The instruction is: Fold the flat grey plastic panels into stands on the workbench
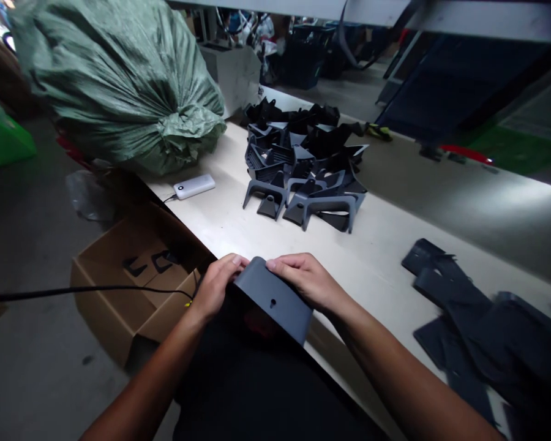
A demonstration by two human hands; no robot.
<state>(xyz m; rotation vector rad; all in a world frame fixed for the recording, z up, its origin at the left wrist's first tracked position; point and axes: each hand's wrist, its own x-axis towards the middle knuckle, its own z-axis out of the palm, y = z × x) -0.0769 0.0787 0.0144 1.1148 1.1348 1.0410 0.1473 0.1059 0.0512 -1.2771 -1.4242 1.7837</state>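
A dark grey moulded plastic panel (280, 300) with a rounded far end and a small keyhole-shaped hole is held between my two hands, over the front edge of the worktable (229, 226). My left hand (218, 285) grips its left side by the rounded end, fingertips closed on the edge. On the other side, my right hand (310, 278) is closed on the upper right edge, its thumb near the rounded end. Part of the fingers on both hands is hidden behind the panel. Beyond it lies a pile of dark angular plastic parts (303, 162).
Several flat dark panels (468, 312) lie on the table at the right. A white power bank (194, 186) with a cable rests near a large green sack (133, 86). An open cardboard box (114, 294) holding a few dark pieces stands below at left; a black cable (87, 289) crosses it.
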